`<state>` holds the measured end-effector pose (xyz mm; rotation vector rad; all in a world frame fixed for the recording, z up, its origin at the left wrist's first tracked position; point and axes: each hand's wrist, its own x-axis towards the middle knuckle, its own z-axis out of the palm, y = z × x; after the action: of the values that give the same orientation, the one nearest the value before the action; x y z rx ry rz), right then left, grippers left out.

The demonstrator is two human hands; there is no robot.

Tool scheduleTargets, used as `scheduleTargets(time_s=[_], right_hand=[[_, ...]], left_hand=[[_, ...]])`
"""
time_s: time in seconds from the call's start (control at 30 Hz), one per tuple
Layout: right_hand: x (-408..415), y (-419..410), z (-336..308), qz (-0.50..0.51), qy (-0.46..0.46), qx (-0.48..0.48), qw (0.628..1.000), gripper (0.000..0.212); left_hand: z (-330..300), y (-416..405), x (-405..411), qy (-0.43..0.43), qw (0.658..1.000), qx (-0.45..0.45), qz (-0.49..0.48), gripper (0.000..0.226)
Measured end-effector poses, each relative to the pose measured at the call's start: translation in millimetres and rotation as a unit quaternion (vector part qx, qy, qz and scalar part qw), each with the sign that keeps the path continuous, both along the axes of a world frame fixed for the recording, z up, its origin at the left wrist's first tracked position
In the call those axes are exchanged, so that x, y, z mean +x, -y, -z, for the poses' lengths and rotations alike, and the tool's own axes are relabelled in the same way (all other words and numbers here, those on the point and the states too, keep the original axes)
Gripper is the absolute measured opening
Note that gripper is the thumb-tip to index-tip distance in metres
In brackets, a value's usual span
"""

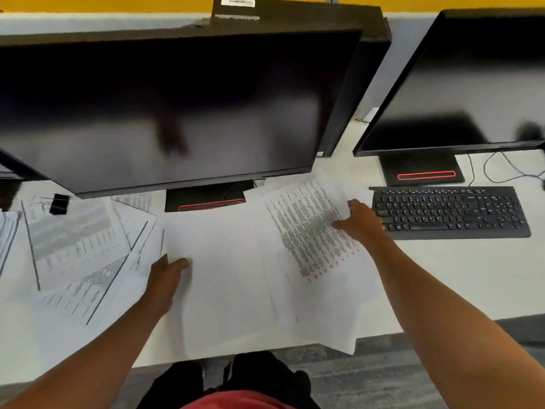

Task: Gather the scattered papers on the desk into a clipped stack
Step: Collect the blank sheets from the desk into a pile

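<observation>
- Papers, white printed sheets, lie scattered; nothing is stacked or clipped.
- Your left hand pinches blank sheets at 7 o'clock; your right hand grips a text page at 3.
- Black binder clip waits at 10 o'clock.

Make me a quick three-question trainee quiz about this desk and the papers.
1. True or false: the binder clip is already on the stack.
2. Which hand touches the printed sheet: A left, B right?
3. What lies just right of the right hand?

Key: 1 false, it sits on loose papers at far left. 2 B. 3 the keyboard.
</observation>
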<state>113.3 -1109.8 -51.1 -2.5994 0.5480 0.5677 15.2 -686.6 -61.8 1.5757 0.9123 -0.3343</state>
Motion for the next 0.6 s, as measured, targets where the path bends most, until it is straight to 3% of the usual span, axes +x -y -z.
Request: scheduleTargets(time_s=[0.03,0.13,0.23,0.33,0.5,0.6], right_hand=[[0.1,3.4,-3.4,0.011,0.006,0.043,0.999,0.033],[3.5,15.4,-17.6,0.010,0.040,0.068,0.997,0.013],[0.1,32.4,-33.9,0.065,0.070,0.135,0.986,0.029],[-10.7,48.0,-52.0,0.104,0.068,0.218,0.968,0.028],[-37.6,56.4,-65.8,0.222,-0.009,0.415,0.882,0.037],[-58.5,50.1,-47.4,0.240,-0.068,0.476,0.843,0.047]], left_hand=[[-0.9,-1.7,-0.8,0.001,1.000,-0.001,-0.009,0.022],[-0.3,-8.3,-4.0,0.004,0.999,0.004,-0.035,0.024],[-1.2,-15.4,-5.1,0.005,0.998,0.017,-0.064,0.028],[-1.0,-15.5,-3.3,0.026,0.998,0.006,-0.052,0.033],[-5.8,-6.3,4.7,0.027,0.999,-0.019,-0.015,0.040],[-5.8,-2.5,6.2,0.023,0.999,-0.023,0.018,0.033]])
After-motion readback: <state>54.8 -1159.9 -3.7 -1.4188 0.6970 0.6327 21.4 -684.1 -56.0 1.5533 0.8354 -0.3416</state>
